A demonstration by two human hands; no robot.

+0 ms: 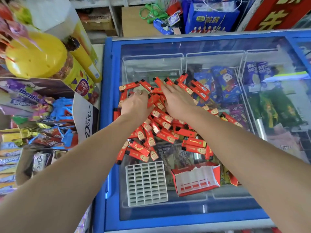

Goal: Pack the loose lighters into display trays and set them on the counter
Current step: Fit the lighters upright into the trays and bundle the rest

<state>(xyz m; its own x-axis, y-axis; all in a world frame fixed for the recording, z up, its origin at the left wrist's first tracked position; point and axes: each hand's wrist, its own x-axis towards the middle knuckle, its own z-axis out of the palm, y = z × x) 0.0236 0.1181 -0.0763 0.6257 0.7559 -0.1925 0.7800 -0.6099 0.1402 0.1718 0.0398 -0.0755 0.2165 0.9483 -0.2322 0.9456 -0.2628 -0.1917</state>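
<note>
A heap of red lighters [165,130] lies spread on the glass lid of a blue chest freezer [107,115]. My left hand [136,105] reaches into the far left of the heap, its fingers curled down among the lighters; whether it holds any is hidden. My right hand [176,100] lies flat on the far middle of the heap with straight fingers. A white grid tray [146,183] with empty slots rests on the glass near me. Beside it on the right sits a torn-open red and white carton [196,179].
Candy and chocolate boxes [42,132] crowd the shelf to the left of the freezer, with a yellow tub [35,54] behind them. Ice cream packs [223,84] show through the glass on the right. A blue gift bag [210,17] stands beyond the freezer.
</note>
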